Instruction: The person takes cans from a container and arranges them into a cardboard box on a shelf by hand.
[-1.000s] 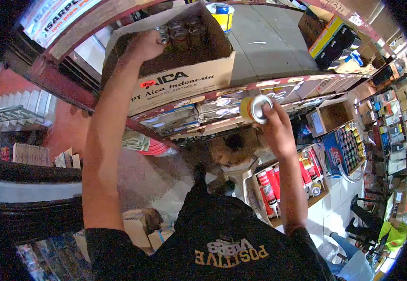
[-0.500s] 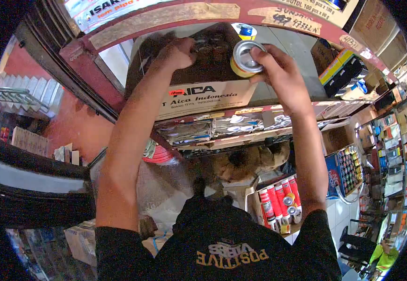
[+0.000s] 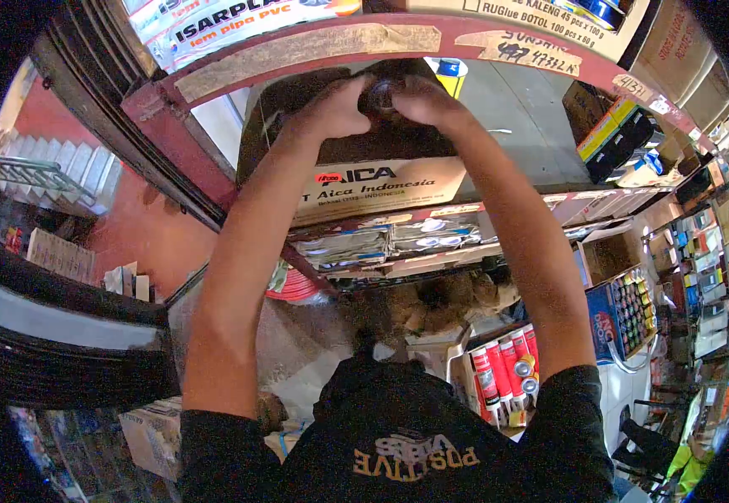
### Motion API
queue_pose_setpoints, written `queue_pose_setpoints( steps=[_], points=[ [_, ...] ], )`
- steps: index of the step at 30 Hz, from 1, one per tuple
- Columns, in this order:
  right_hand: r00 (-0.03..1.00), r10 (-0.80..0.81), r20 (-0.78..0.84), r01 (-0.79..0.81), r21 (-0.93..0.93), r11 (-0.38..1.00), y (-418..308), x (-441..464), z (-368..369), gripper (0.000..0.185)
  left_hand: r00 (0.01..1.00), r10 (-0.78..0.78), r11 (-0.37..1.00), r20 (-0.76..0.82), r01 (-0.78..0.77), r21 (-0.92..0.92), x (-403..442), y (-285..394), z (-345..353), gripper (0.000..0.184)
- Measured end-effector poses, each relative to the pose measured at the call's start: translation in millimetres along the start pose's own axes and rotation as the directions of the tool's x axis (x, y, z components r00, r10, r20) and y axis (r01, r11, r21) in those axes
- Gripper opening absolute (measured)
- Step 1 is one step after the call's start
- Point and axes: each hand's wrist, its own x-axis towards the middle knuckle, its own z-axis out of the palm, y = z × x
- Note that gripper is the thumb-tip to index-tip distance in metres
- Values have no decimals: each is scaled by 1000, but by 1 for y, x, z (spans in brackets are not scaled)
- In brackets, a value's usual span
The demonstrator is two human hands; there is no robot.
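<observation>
Left hand (image 3: 341, 111) and right hand (image 3: 421, 101) are hovering over the shaded inside of the AICA carton (image 3: 381, 183), facing each other. A dim can (image 3: 384, 98) is showing between them, within the carton. Fingers are blurring into shadow; cannot tell whether either hand is clamping on the can or staying apart from it. Carton is resting on the grey shelf (image 3: 536, 134); a yellow-and-blue tin (image 3: 451, 77) is standing just beyond its right side.
</observation>
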Motion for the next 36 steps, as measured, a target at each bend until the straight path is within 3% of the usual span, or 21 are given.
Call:
queue_pose_setpoints(
  steps=[2, 4, 6, 8, 11, 12, 14, 16, 18, 22, 24, 28, 34, 36],
  points=[
    [993, -62, 98, 61, 8, 998, 9, 9, 17, 35, 995, -34, 999, 95, 34, 3, 5, -13, 3, 54],
    [995, -61, 75, 65, -53, 996, -6, -1, 19, 31, 979, -73, 997, 192, 74, 2, 4, -17, 4, 52],
    [998, -56, 23, 59, -182, 981, -19, -15, 19, 23, 946, -194, 961, 261, 130, 243, 4, -15, 4, 49],
    [992, -107, 60, 114, -122, 986, -17, -13, 24, 23, 925, -242, 940, 293, 149, 307, 6, -13, 4, 48],
    [995, -17, 94, 26, -96, 995, -16, -18, 29, 29, 901, -303, 896, 311, 158, 416, 3, -12, 4, 45],
    [997, -75, 3, 75, -41, 996, -11, -19, 34, 34, 904, -313, 875, 291, 155, 459, 4, -15, 6, 43],
    [988, -123, -89, 125, 10, 992, 0, -16, 44, 39, 913, -313, 882, 262, 178, 436, 4, -23, 9, 43],
    [996, -86, 15, 86, 2, 996, 2, -9, 46, 38, 921, -315, 887, 231, 199, 417, 4, -19, 7, 42],
    [999, -43, 2, 43, -33, 999, -6, -19, 36, 34, 859, -421, 819, 292, 222, 529, 6, -12, 4, 41],
    [996, 90, -25, -91, -55, 994, -11, -20, 31, 25, 851, -429, 833, 304, 243, 497, 5, 0, -2, 43],
    [992, 118, -50, -121, -61, 991, -10, -22, 30, 23, 787, -470, 824, 399, 229, 519, 6, 9, -5, 47],
    [982, 182, -45, -185, -96, 978, -11, -24, 27, 22, 849, -391, 832, 354, 163, 530, 1, 1, 1, 46],
    [990, 29, -136, -49, -144, 988, -2, -25, 38, 20, 816, -386, 865, 431, 157, 476, 0, 15, 0, 46],
    [989, 69, -129, -88, -146, 985, -9, -29, 32, 20, 780, -407, 856, 476, 144, 497, -2, 36, -11, 46]
  ],
)
